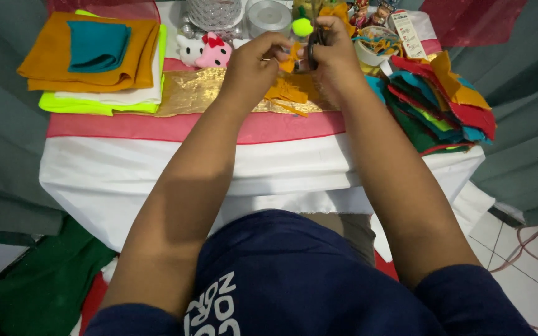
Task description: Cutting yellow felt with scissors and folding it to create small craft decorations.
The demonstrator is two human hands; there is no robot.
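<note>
A gold cloth (188, 93) lay across the middle of the white-draped table (126, 174), over a pink runner (157, 127). Left of the gold cloth sat a stack of folded felt (94, 62), orange on top with a teal piece (98, 45) on it, white and neon yellow beneath. Just behind the gold cloth stood a white cat plush (188, 48) and a pink one (214, 53), with a roll of clear tape (269, 17) and a lime pompom (302, 27) farther back. Right of the gold cloth lay a heap of mixed felt scraps (440, 106).
</note>
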